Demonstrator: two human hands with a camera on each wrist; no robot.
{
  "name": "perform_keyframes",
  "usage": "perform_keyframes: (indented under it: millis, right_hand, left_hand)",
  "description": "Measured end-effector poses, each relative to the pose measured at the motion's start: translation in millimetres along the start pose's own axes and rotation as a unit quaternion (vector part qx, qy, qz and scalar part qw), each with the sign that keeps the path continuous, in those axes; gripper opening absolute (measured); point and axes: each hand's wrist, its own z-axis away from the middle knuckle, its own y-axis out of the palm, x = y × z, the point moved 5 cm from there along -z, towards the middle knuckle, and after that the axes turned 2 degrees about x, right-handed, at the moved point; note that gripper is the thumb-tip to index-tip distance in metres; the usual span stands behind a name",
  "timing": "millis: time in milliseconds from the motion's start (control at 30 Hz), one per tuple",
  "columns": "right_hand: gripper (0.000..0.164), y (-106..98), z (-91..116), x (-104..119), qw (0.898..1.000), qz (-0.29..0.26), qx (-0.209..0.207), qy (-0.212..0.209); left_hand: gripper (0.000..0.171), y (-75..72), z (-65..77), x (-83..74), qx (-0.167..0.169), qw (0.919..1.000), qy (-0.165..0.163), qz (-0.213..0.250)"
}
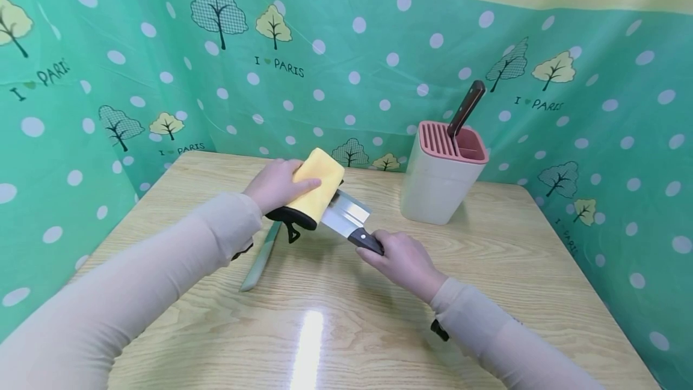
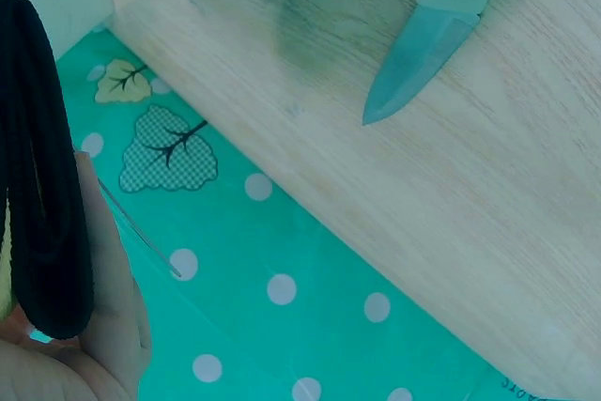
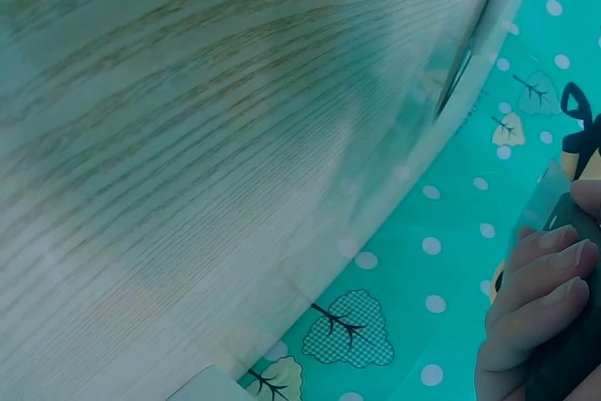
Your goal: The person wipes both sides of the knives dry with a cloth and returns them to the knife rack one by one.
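Observation:
My left hand (image 1: 277, 186) grips a folded yellow cloth (image 1: 320, 176) with black edging and a black hanging loop (image 2: 52, 185). My right hand (image 1: 405, 259) holds a cleaver by its black handle (image 1: 366, 241). Its broad metal blade (image 1: 344, 214) points up and left, and its far part goes behind the cloth. Whether the cloth presses on the blade I cannot tell. Below my left hand a small knife lies on the table, its pale green handle (image 1: 254, 274) toward me. Its pointed blade (image 2: 418, 68) shows in the left wrist view.
A white knife block (image 1: 433, 191) with a pink slotted top stands at the back right of the wooden table (image 1: 487, 294). One brown-handled knife (image 1: 467, 107) sticks up from it. A green dotted curtain (image 1: 352, 77) hangs behind and along both sides.

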Motion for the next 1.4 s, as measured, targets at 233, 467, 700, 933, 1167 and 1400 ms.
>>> perform_keyframes:
  millis: [233, 467, 700, 933, 1167, 1400]
  right_hand:
    - [0.034, -1, -1, 0, 1.0, 0.003, 0.001, -0.003]
    - [0.034, -1, -1, 0, 1.0, 0.007, 0.005, -0.001]
    - [0.033, 0, -2, 0, 1.0, 0.007, 0.008, 0.002]
    - [0.034, 0, -1, -1, 1.0, 0.006, 0.008, 0.0]
    - [0.033, 0, -1, -1, 1.0, 0.009, 0.004, 0.0]
    - [0.033, 0, -2, -1, 1.0, 0.009, 0.001, 0.0]
  left_hand:
    - [0.07, 4.2, 0.8, -3.9, 0.007, 0.9999, 0.003, 0.016]
    - [0.064, 7.5, 1.3, -9.0, 0.006, 0.9991, 0.019, 0.038]
    - [0.065, 11.1, 1.8, -10.0, 0.004, 0.9987, 0.027, 0.043]
    - [0.064, 16.4, 1.6, -13.0, 0.008, 0.9985, 0.032, 0.044]
    - [0.068, 19.5, 1.7, -16.6, 0.011, 0.999, 0.032, 0.031]
    - [0.069, 22.0, 4.6, -20.4, 0.011, 0.9988, 0.028, 0.037]
